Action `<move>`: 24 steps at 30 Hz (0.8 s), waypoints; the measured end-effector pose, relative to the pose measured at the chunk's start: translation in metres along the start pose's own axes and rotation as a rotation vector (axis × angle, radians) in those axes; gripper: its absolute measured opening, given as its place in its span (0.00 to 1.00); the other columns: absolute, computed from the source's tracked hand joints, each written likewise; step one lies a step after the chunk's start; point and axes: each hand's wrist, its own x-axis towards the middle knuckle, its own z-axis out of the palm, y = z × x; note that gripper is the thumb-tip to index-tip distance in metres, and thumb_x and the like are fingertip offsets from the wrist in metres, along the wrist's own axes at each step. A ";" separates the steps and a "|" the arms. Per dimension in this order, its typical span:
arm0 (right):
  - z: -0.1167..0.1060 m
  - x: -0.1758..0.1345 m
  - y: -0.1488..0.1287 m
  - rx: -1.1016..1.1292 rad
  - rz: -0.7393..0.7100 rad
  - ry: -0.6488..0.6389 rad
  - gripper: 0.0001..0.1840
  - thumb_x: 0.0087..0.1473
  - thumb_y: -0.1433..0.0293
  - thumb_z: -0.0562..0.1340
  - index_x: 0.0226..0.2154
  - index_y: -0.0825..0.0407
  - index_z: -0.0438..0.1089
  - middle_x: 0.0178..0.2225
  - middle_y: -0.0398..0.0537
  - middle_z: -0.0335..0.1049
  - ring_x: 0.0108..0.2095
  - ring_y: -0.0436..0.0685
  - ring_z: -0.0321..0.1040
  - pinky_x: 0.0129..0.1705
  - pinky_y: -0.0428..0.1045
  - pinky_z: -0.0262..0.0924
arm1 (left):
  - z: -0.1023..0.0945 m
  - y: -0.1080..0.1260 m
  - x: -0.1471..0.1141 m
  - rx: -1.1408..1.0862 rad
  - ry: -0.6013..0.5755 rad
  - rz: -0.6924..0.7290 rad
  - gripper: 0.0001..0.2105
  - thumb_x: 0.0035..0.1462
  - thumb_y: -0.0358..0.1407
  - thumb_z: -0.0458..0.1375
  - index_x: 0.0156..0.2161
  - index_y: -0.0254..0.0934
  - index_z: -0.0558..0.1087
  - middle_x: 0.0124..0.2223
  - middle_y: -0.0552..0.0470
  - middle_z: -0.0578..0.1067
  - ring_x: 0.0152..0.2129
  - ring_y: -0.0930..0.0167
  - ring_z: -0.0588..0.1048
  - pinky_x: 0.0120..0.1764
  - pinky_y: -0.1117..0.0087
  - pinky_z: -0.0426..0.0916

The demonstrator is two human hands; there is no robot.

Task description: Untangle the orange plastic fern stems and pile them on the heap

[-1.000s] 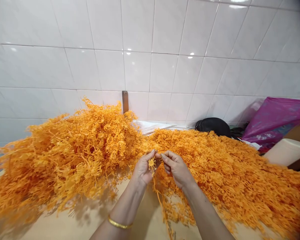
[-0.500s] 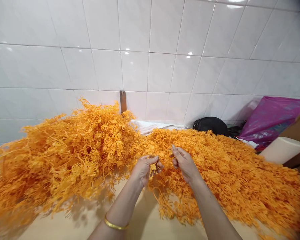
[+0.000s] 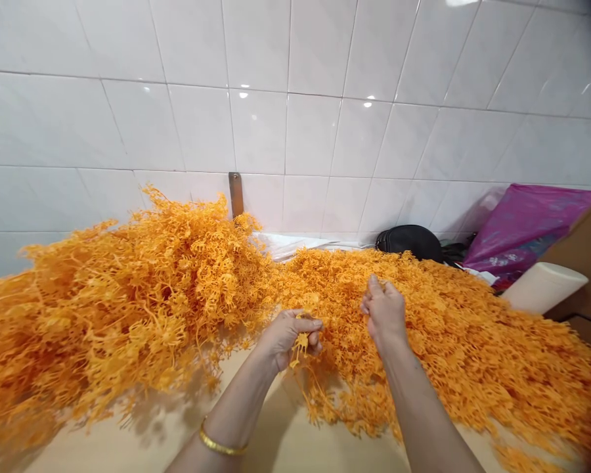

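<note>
Left grip (image 3: 284, 336): pinched on orange sprig (image 3: 301, 342); right grip (image 3: 386, 313): fingers together, contents unclear; left heap (image 3: 142, 295), right heap (image 3: 463, 328): finished share untellable.

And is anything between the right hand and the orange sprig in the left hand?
Nothing visible: the right hand is apart from the orange sprig in the left hand, with an open gap between. The orange pile shows behind that gap; whether strands rise into it, I can't tell.
</note>
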 end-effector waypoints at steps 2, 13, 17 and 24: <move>-0.003 0.005 -0.002 -0.012 0.091 0.000 0.15 0.40 0.60 0.59 0.19 0.50 0.52 0.14 0.34 0.49 0.14 0.45 0.47 0.15 0.43 0.43 | -0.001 -0.001 0.001 0.048 -0.015 -0.058 0.08 0.36 0.33 0.61 0.20 0.32 0.64 0.12 0.56 0.63 0.11 0.75 0.65 0.16 0.75 0.56; 0.009 -0.017 -0.013 -0.131 0.301 -0.742 0.16 0.42 0.56 0.58 0.22 0.52 0.60 0.12 0.33 0.46 0.13 0.42 0.39 0.14 0.41 0.35 | -0.005 0.000 0.005 0.043 0.030 -0.053 0.09 0.38 0.35 0.61 0.21 0.32 0.65 0.11 0.59 0.59 0.08 0.81 0.55 0.14 0.77 0.51; 0.014 -0.021 -0.007 -0.105 0.197 -0.647 0.17 0.39 0.59 0.62 0.17 0.52 0.56 0.11 0.32 0.45 0.12 0.41 0.38 0.14 0.42 0.34 | -0.004 -0.001 0.005 0.059 -0.011 0.007 0.09 0.38 0.35 0.60 0.20 0.32 0.65 0.11 0.59 0.59 0.08 0.81 0.57 0.14 0.77 0.51; 0.036 -0.034 0.007 0.122 0.253 -0.273 0.19 0.38 0.60 0.62 0.15 0.51 0.51 0.09 0.31 0.42 0.10 0.42 0.38 0.12 0.41 0.36 | -0.003 0.001 0.005 -0.034 -0.033 0.032 0.10 0.37 0.35 0.60 0.20 0.33 0.62 0.12 0.60 0.59 0.07 0.81 0.56 0.13 0.77 0.49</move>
